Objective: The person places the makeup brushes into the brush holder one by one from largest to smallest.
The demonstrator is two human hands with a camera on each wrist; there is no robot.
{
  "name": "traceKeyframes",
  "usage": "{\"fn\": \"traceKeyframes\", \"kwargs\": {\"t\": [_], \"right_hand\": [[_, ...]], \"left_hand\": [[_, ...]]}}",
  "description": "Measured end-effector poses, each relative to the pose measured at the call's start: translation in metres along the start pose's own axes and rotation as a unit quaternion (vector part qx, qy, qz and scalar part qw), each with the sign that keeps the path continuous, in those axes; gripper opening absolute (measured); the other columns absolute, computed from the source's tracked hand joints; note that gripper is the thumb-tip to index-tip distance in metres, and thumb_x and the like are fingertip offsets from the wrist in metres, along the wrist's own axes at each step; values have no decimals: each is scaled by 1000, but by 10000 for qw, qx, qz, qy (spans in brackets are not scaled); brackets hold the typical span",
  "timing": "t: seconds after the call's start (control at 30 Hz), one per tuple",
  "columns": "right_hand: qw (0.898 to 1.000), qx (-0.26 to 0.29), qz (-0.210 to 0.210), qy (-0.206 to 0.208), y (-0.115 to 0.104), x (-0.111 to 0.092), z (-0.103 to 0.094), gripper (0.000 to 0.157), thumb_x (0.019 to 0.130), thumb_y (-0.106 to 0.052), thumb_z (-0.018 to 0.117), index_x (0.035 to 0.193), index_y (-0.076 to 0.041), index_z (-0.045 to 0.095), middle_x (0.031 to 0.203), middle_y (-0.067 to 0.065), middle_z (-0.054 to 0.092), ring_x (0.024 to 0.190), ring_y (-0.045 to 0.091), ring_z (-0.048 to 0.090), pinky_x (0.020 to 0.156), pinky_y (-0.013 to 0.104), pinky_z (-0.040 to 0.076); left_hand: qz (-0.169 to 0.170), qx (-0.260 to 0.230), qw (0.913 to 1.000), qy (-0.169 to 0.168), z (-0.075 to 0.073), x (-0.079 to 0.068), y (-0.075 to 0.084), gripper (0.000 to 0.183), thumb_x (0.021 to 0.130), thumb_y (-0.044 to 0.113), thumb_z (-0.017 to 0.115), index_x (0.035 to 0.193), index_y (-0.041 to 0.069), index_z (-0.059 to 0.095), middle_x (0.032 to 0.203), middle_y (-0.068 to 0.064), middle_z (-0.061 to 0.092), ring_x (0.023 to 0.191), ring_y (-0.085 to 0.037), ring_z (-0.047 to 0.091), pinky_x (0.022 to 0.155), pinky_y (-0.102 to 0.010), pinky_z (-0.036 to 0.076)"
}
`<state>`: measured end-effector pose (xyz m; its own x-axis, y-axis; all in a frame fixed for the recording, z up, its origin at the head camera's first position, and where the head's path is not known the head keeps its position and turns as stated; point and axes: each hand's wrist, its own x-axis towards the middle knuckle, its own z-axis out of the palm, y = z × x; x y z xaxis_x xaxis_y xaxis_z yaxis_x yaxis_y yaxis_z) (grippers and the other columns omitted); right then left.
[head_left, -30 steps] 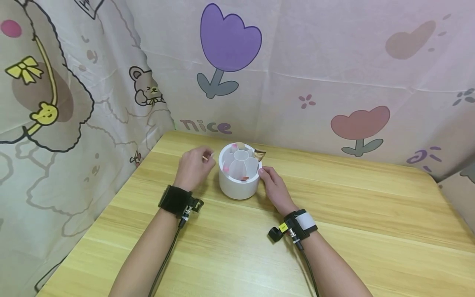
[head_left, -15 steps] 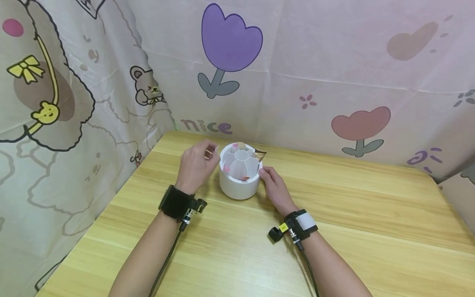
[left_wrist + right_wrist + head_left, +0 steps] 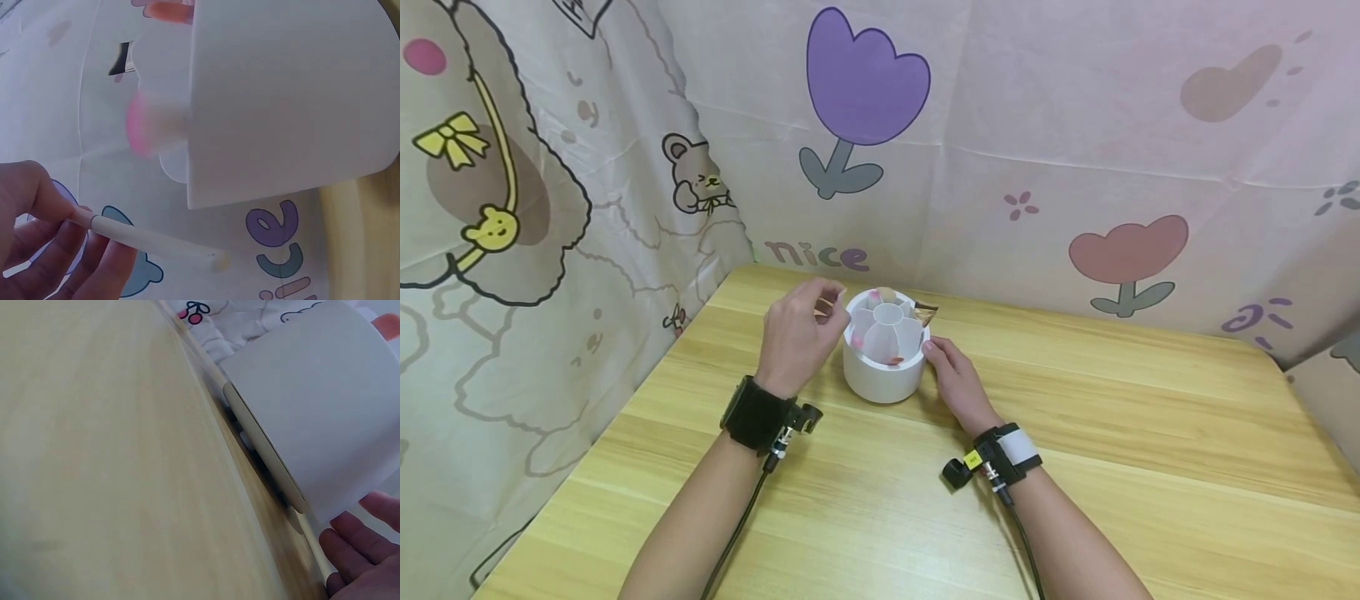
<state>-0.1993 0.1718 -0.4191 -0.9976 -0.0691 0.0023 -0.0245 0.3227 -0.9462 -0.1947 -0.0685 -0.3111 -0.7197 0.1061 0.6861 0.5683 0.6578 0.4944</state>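
A round white brush holder (image 3: 883, 383) with petal-like compartments stands upright on the table. Several makeup brushes are in it, among them one with pink bristles (image 3: 140, 125). My left hand (image 3: 797, 337) is at the holder's left side. Its fingers pinch a slim, white-handled makeup brush (image 3: 150, 240) near one end, outside the holder; the fingers partly hide that end, and the other end is pale. On the opposite side my right hand (image 3: 958, 383) rests its fingertips (image 3: 340, 550) against the holder's outer wall.
The wooden table (image 3: 1090, 467) extends to the right and toward me. Patterned cloth (image 3: 1000, 125) hangs close behind the table and along its left. A cable (image 3: 737, 517) runs back from each wrist strap.
My left hand has moved a little right and up, closer to the holder's rim, still holding the makeup brush. The right hand and the holder have stayed in place.
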Motion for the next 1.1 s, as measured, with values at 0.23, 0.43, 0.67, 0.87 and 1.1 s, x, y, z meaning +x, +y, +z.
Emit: {"fn": "traceKeyframes", "kwargs": {"t": [0.23, 0.43, 0.67, 0.87, 1.1], "right_hand": [[9999, -88, -47, -41, -1, -1, 0, 69, 91, -68, 40, 142, -23, 47, 147, -2, 42, 139, 18, 30, 114, 46, 24], [9998, -71, -170, -24, -1, -1, 0, 62, 92, -64, 44, 139, -23, 51, 145, -1, 46, 137, 19, 35, 113, 46, 26], [9999, -13, -148, -85, -4, -2, 0, 58, 93, -61, 45, 135, -21, 51, 138, 0, 50, 131, 20, 41, 111, 46, 29], [9999, 20, -151, 16, -5, -3, 0, 59, 94, -63, 40, 133, -20, 52, 139, 0, 49, 134, 18, 37, 113, 46, 26], [9996, 74, -246, 81, -2, -1, 0, 59, 94, -64, 38, 127, -17, 53, 134, 0, 52, 131, 17, 39, 113, 45, 25]], "left_hand": [[67, -46, 10000, 39, -1, 0, 4, 15, 84, 7, 59, 96, 3, 67, 88, -8, 70, 75, -17, 67, 64, -28, 57], [120, -107, 9998, 90, -3, -1, 8, 14, 85, 6, 59, 96, 3, 67, 88, -8, 69, 75, -17, 66, 63, -31, 58], [226, -197, 9995, 108, -3, -2, 11, 13, 85, 7, 59, 96, 3, 66, 88, -9, 69, 75, -16, 66, 62, -30, 58], [282, -238, 9993, 63, -5, -3, 17, 14, 87, 9, 59, 97, 3, 66, 90, -8, 69, 76, -16, 66, 64, -31, 58], [396, -205, 9989, 111, -6, -3, 21, 13, 87, 10, 60, 97, 4, 66, 89, -7, 69, 76, -16, 66, 63, -31, 57]]}}
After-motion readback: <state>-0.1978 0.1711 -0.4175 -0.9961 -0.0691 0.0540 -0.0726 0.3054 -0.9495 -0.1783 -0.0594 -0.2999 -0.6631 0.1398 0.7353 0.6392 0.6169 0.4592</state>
